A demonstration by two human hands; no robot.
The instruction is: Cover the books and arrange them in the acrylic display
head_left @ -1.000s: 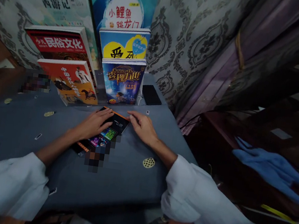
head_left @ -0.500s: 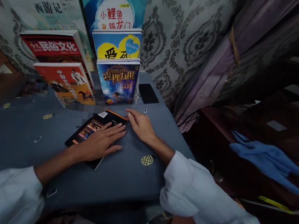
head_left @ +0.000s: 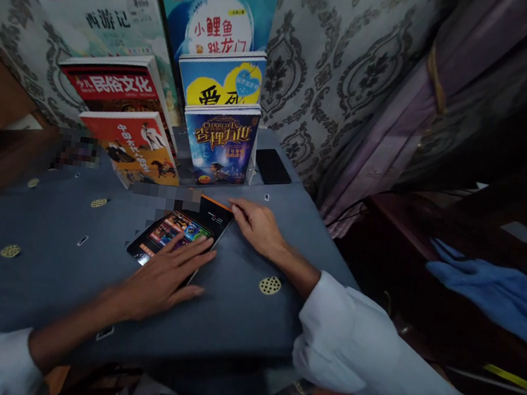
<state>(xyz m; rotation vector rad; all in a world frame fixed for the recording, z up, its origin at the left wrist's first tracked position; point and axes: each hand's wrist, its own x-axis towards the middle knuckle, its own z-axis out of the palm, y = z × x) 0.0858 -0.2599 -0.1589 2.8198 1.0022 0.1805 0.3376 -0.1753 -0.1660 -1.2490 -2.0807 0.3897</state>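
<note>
On desk, centre: dark book [head_left: 174,234] w/ orange edge is laid flat & slanted on the grey-blue cover of the desk [head_left: 39,257], colourful panels up; its far-left end is blurred out.
Left hand [head_left: 161,278]: laid palm-down over the dark book's near-right part; nothing is gripped.
Left fingers [head_left: 195,247]: open, spread, pressed flat across cover & near edge.
Right hand [head_left: 257,226]: rested on the desk just right of the dark book; white sleeve [head_left: 367,369] is seen behind the wrist.
Right fingers [head_left: 239,206]: open, stretched out, tips touching the book's far-right corner; no grip is seen.
Behind, front row: blue picture book [head_left: 219,145] is stood upright just past the dark book; red book [head_left: 128,146] is tilted back to its left.
Behind, 2nd row: yellow-and-blue book [head_left: 221,80] & red-and-black book [head_left: 112,85] are raised higher.
Back row: white book [head_left: 94,4] & teal book [head_left: 211,13] are leaned at the patterned wall.
Right of blue picture book: black phone [head_left: 272,166] is laid flat on the desk.
Far right: blue cloth [head_left: 499,296] is draped on dark furniture, well apart; curtain [head_left: 419,101] is tied back.
</note>
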